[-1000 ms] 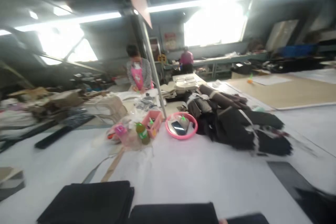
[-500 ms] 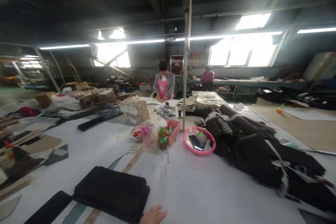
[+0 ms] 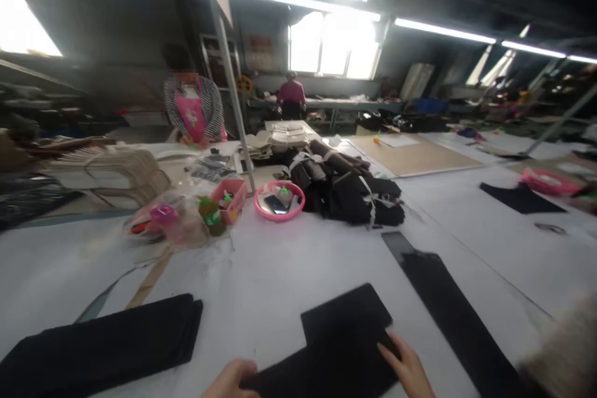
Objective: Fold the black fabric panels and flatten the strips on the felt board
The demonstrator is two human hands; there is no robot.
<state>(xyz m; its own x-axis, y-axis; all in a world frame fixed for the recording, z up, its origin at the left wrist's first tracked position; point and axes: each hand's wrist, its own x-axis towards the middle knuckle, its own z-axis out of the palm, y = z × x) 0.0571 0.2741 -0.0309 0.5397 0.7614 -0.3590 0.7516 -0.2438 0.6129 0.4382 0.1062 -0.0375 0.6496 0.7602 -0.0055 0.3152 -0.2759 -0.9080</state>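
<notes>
Black fabric pieces [image 3: 345, 348] lie overlapped at the front of the table, between my two hands. On their lower left edge, my left hand [image 3: 233, 379] has its fingers closed, partly cut off by the frame. My right hand [image 3: 405, 364] grips the right edge, with a small yellow-green spot showing at one fingertip. A folded stack of black fabric [image 3: 107, 342] rests to the left. To the right, a long black strip of fabric [image 3: 452, 298] runs toward the front edge.
Past the hands are a pink basin [image 3: 280, 219] with a phone, a pink box [image 3: 233, 196], a green bottle [image 3: 212, 216] and tied dark bundles [image 3: 354, 199]. A metal pole [image 3: 233, 87] rises from the table. One person [image 3: 193, 106] stands opposite; a blurred pale fuzzy shape [image 3: 564, 348] is at right.
The view has swung right, so the folded stack now sits farther left. Both hands are now on black fabric pieces; earlier one hand showed beside the stack.
</notes>
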